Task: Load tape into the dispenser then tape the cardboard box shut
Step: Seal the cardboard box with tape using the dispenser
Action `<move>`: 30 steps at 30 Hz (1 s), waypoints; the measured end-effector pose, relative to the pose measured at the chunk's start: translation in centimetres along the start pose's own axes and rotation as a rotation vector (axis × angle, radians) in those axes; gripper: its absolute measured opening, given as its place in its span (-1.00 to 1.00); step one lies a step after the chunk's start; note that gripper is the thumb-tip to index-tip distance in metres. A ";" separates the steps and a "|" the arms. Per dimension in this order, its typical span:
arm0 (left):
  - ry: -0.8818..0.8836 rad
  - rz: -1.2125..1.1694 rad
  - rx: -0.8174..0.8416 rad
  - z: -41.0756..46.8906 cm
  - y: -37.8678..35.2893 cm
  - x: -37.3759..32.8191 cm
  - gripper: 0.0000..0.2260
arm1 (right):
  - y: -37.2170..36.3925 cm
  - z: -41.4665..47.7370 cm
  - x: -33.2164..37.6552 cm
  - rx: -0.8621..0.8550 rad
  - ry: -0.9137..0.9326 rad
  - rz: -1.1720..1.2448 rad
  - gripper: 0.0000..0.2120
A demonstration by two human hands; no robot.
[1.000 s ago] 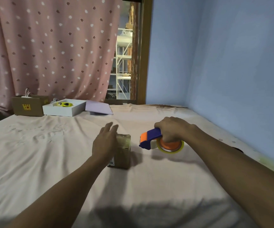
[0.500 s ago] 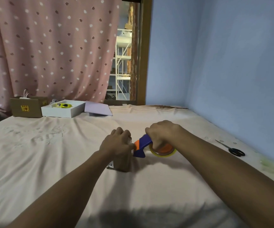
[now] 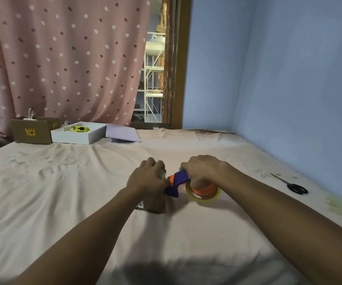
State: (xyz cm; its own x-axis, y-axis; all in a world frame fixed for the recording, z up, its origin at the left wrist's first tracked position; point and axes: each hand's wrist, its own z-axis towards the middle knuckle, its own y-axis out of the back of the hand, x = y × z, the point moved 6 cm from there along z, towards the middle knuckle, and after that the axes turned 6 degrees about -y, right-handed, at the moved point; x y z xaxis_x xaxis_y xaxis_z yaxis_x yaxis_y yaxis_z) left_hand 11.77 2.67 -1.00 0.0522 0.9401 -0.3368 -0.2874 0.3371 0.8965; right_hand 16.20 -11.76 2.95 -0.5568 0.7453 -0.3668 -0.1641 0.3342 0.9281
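Head view: taping under way
Left hand (image 3: 148, 177): curled on cardboard box (image 3: 152, 204); steadies it
Right hand (image 3: 203, 171): grip wrapped round tape dispenser (image 3: 188, 185); nose at box edge to start the strip

You are in a bedroom of a home. The surface under your arms is a bed (image 3: 63, 202) spread with a pale pink sheet, wrinkled and faintly embroidered. At eleven o'clock a pink curtain (image 3: 63, 58) dotted in white and brown hangs to the mattress edge. A plain blue wall (image 3: 289, 79) runs from one to three o'clock. At twelve o'clock a wooden door frame (image 3: 183, 62) opens onto a space with white metal shelving (image 3: 152, 79), which looks like storage.
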 end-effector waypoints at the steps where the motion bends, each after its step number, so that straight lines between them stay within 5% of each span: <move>1: 0.005 0.013 0.011 -0.1 0.0 0.1 -0.59 | 0.0 -0.1 0.0 -0.008 0.002 -0.004 -0.47; 8: 0.090 -0.017 0.156 0.6 -0.2 0.4 -0.50 | 1.5 -0.4 0.9 -0.073 0.028 -0.131 -0.57; 15: 0.099 -0.030 0.064 0.7 0.2 0.5 -0.53 | 1.9 0.1 3.5 -0.038 0.092 -0.315 -0.79; 24: 0.128 -0.039 0.055 0.5 0.1 0.9 -0.51 | 2.7 0.1 -0.1 0.010 0.003 -0.206 -0.69; 30: 0.206 -0.020 0.226 1.1 -0.3 1.1 -0.41 | 0.3 -0.5 -3.6 0.062 -0.188 0.186 -0.72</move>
State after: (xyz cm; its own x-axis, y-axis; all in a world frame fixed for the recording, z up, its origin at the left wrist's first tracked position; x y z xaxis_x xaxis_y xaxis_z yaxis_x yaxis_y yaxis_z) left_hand 12.95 3.63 -1.29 -0.1457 0.9112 -0.3853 -0.0672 0.3795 0.9228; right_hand 17.75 -14.57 4.62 -0.4111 0.8891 -0.2013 -0.0201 0.2120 0.9771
